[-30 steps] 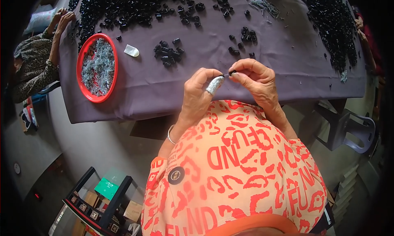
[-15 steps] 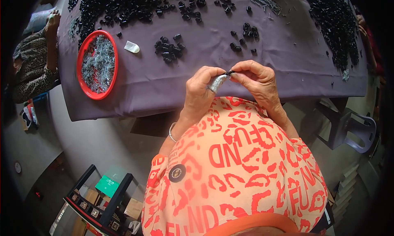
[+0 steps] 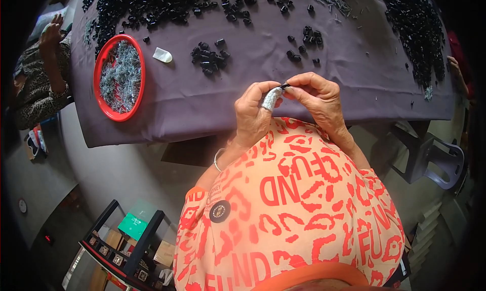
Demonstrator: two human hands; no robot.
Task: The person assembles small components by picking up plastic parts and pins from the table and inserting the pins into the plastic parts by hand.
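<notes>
While both hands meet above the near edge of the purple-draped tabletop [image 3: 283,114], the small black plastic piece [image 3: 285,85] sits pinched between left hand [image 3: 254,114] and right hand [image 3: 316,101] fingertips, lying roughly crosswise, equally close to both

Matt purple cloth [image 3: 314,73] over the table; glossy red plastic tray [image 3: 99,73] at left, heaped with dull grey metal bits [image 3: 120,76]. Shiny black plastic pieces [image 3: 207,58] scattered far. Grey woven cot on left thumb [image 3: 271,97].
</notes>
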